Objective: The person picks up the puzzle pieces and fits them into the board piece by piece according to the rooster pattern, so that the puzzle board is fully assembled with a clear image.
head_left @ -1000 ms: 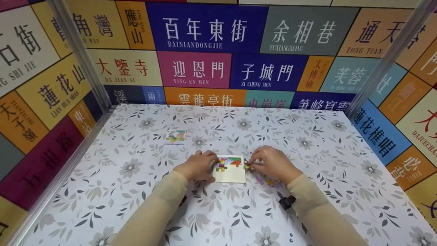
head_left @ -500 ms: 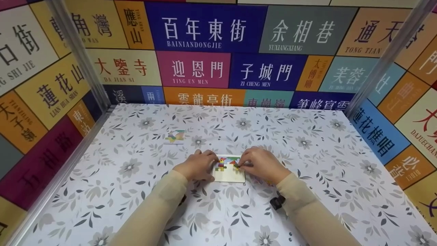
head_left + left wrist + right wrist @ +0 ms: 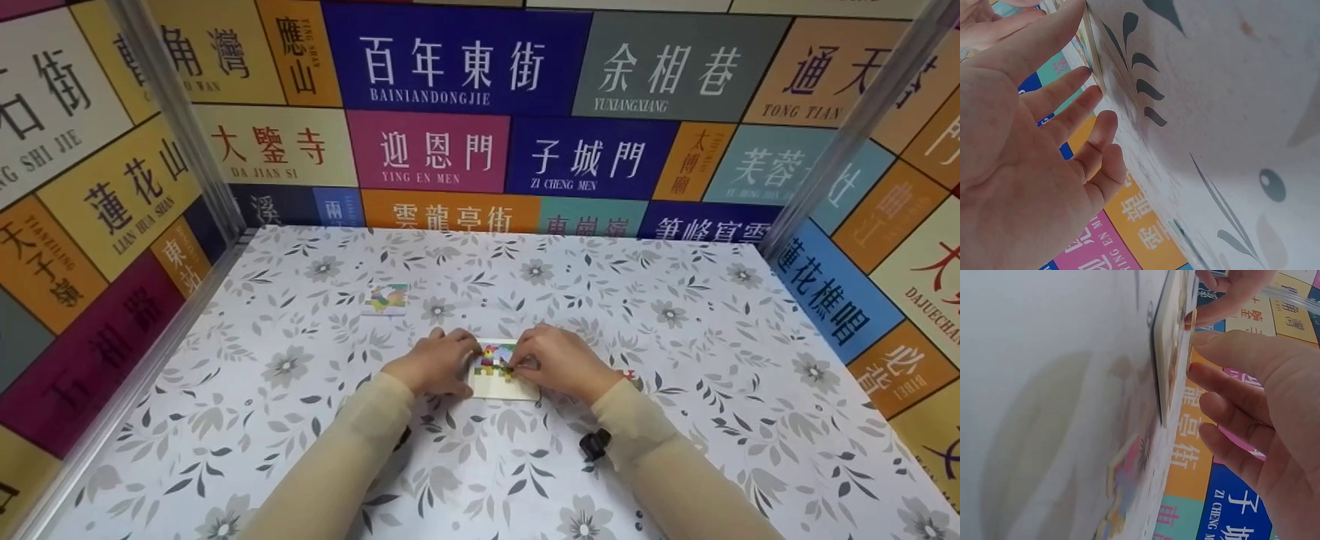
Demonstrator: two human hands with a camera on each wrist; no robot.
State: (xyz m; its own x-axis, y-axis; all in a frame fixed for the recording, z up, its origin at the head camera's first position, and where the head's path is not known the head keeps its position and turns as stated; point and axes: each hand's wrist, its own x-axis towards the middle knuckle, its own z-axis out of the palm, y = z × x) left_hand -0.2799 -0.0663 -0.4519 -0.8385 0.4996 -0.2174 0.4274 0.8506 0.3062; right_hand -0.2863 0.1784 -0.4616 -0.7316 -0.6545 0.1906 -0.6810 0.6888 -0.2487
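Note:
A small cream puzzle tray (image 3: 499, 388) lies on the table between both hands, with several colourful pieces set along its far part. My left hand (image 3: 437, 364) rests at the tray's left side, its thumb and fingertips right at the edge; in the left wrist view the fingers are loosely extended. Over the tray's right part, my right hand (image 3: 561, 360) pinches a thin puzzle piece (image 3: 1192, 329) between thumb and index finger. Its other fingers are bent loosely and the held piece's printed face is mostly hidden.
Several loose puzzle pieces (image 3: 1125, 465) lie right of the tray, mostly hidden behind the right hand in the head view. A small colourful picture card (image 3: 386, 299) sits farther back at left. The floral tabletop (image 3: 480, 277) meets sign-covered walls (image 3: 427, 150).
My right hand has moved left from beside the tray to over it, carrying a piece. A red loose piece now shows beyond the right wrist. The left hand stays at the tray's edge.

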